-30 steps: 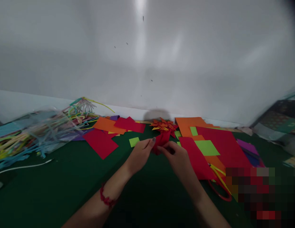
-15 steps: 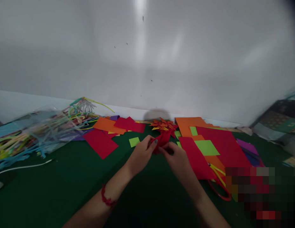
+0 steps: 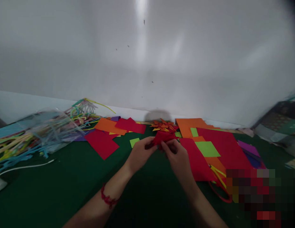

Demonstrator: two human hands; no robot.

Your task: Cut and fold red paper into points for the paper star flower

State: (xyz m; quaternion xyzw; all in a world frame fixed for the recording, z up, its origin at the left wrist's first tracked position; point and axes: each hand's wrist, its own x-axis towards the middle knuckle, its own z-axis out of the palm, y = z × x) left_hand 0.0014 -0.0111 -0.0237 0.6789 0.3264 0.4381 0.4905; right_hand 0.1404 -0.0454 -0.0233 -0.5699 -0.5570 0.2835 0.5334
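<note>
A folded piece of red paper (image 3: 164, 136) is held up between both hands above the green tabletop. My left hand (image 3: 144, 149) pinches its left side, the thumb along the lower edge. From the right, my right hand (image 3: 175, 151) grips the lower edge with thumb and fingertips close to the left thumb. The folds under the fingers are partly hidden. Just behind the paper lies a cluster of pointed orange and yellow folded paper pieces (image 3: 163, 124).
Red sheets (image 3: 223, 147), orange sheets (image 3: 190, 125) and a green square (image 3: 207, 149) lie to the right, with yellow-and-red scissors (image 3: 218, 177). On the left are red paper (image 3: 102, 145) and a plastic bag (image 3: 54, 126) among colourful pipe cleaners (image 3: 23, 152). A white wall (image 3: 147, 63) stands behind.
The red paper, which stood up as a taller strip between my hands, is now folded lower and wider. My right fingers have moved slightly up, nearer to the left thumb.
</note>
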